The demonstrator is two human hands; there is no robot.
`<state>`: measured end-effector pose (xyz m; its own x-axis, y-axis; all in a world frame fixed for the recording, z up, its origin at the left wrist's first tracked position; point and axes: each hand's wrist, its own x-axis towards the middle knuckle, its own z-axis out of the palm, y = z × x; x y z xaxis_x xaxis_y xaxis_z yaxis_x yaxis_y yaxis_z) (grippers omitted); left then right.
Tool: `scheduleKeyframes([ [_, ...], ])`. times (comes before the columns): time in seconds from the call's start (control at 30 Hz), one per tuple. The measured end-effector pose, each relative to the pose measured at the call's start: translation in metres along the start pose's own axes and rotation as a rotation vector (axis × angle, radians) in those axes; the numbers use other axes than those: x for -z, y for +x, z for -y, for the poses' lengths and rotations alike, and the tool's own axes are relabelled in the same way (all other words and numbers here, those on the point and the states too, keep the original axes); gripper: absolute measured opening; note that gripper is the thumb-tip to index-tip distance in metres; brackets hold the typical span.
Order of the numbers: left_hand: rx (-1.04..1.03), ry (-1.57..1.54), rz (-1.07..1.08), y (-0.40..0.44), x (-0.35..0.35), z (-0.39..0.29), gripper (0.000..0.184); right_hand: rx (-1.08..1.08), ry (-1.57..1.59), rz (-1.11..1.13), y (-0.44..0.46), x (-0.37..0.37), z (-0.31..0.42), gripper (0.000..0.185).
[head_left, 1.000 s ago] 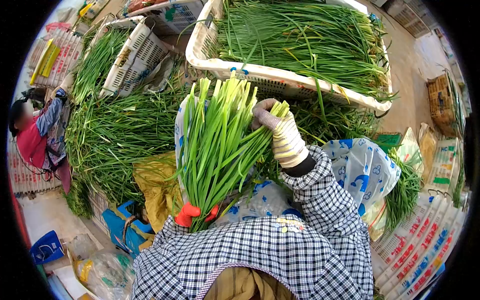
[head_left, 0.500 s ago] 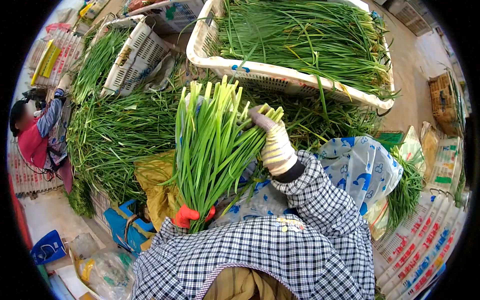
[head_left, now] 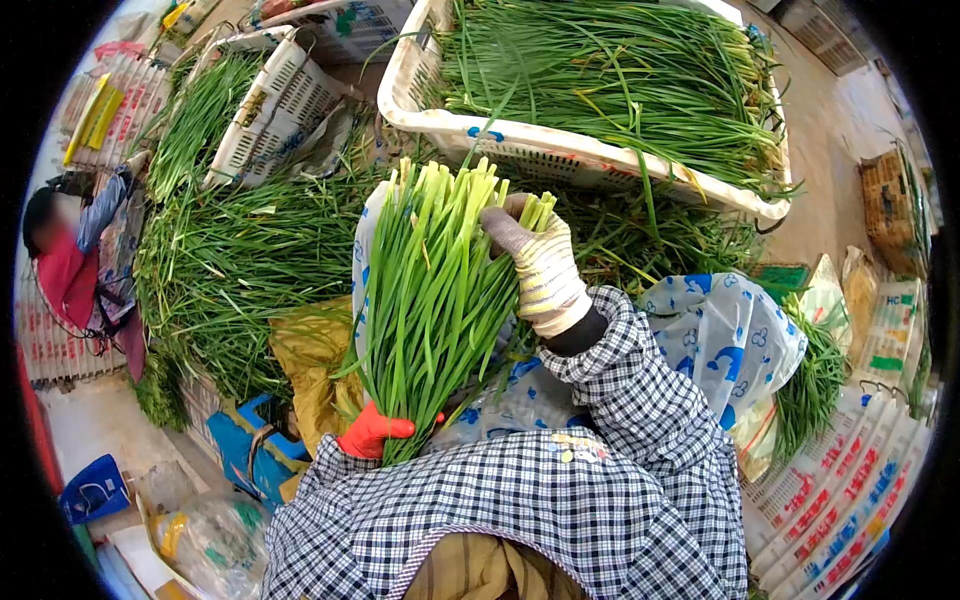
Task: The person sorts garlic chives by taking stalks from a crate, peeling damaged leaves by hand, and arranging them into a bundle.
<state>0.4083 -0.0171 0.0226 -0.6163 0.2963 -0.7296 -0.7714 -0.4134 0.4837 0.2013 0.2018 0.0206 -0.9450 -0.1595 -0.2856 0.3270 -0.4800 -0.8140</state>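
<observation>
Grip first: the left hand (head_left: 375, 432), in a red glove, is closed around the leafy end of a bunch of long green stalks (head_left: 430, 290), while the right hand (head_left: 535, 262), in a striped glove, holds stalks near the pale ends, at the bunch's right edge. The bunch is in front of the chest, pale ends pointing away from the body. It looks gathered but unfinished: those ends sit unevenly, some stalks lean out under the right hand, and no tie can be seen. Beyond it, a white crate (head_left: 398, 95) is well filled with stalks laid roughly alike, probably work done, though that is a judgement. Much seems left: a broad loose heap (head_left: 240, 270) spreads left of the bunch, and more greens lie beside a slatted basket (head_left: 265, 115) farther back; whether those are sorted cannot be told.
</observation>
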Motion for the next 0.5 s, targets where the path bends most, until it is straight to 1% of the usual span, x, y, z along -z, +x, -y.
scheduleKeyframes([
  [0.03, 0.002, -0.016, -0.005, -0.001, 0.001, 0.0, 0.065, -0.001, 0.001, 0.002, 0.0, 0.0, -0.003, 0.013],
  [0.1, 0.015, -0.041, -0.018, -0.002, 0.002, 0.005, 0.066, -0.078, 0.189, -0.121, -0.002, 0.003, -0.008, 0.013],
  [0.13, 0.029, -0.068, -0.028, -0.001, 0.005, 0.006, 0.067, -0.014, 0.099, -0.144, -0.002, 0.007, -0.016, 0.012],
  [0.17, 0.032, -0.068, -0.028, 0.0, 0.009, 0.007, 0.067, -0.015, 0.099, -0.146, -0.003, 0.01, -0.021, 0.012],
  [0.23, 0.03, 0.045, 0.007, 0.003, 0.014, 0.006, 0.068, -0.098, 0.217, -0.316, -0.01, 0.016, -0.028, 0.012],
  [0.27, 0.035, 0.046, 0.009, 0.003, 0.013, 0.006, 0.068, -0.159, 0.257, -0.329, -0.014, 0.019, -0.028, 0.012],
  [0.37, 0.022, 0.01, -0.017, 0.0, 0.004, 0.003, 0.068, -0.121, 0.211, -0.386, -0.015, 0.028, -0.043, 0.013],
  [0.43, 0.017, 0.074, 0.002, 0.0, 0.001, 0.0, 0.072, -0.156, 0.231, -0.387, -0.013, 0.035, -0.053, 0.016],
  [0.47, 0.018, 0.076, 0.004, 0.0, -0.001, 0.0, 0.072, -0.24, 0.196, -0.404, -0.013, 0.038, -0.056, 0.017],
  [0.5, -0.033, 0.102, -0.008, 0.0, -0.004, 0.0, 0.074, -0.324, 0.16, -0.42, -0.012, 0.04, -0.059, 0.019],
])
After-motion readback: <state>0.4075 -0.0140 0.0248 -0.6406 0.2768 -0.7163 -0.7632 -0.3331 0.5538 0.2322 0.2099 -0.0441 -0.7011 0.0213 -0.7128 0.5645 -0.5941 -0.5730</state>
